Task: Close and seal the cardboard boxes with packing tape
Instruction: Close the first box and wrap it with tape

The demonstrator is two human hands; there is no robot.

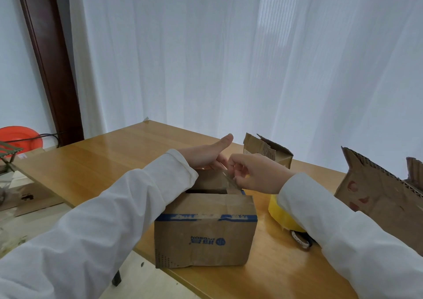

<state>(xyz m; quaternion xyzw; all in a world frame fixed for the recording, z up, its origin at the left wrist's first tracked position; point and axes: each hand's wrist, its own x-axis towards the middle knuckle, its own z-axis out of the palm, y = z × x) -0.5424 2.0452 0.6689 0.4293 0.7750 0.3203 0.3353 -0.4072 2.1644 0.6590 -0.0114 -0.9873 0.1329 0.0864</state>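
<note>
A small brown cardboard box [204, 237] with a blue stripe and blue print stands on the wooden table [96, 163] in front of me. Its near top flap is folded down, and a dark gap shows behind it. My left hand [207, 153] rests on the far flap with straight fingers and the thumb raised. My right hand [256, 173] pinches a strip of clear tape [231, 181] over the box's far right corner. A yellow tape roll [282, 216] lies right of the box, partly hidden by my right sleeve.
A small open box [267, 150] with torn flaps stands behind my right hand. A large torn box [380, 195] stands at the right edge. Left of the table are flat cardboard [29, 195] on the floor and an orange dish [20, 136]. White curtains hang behind.
</note>
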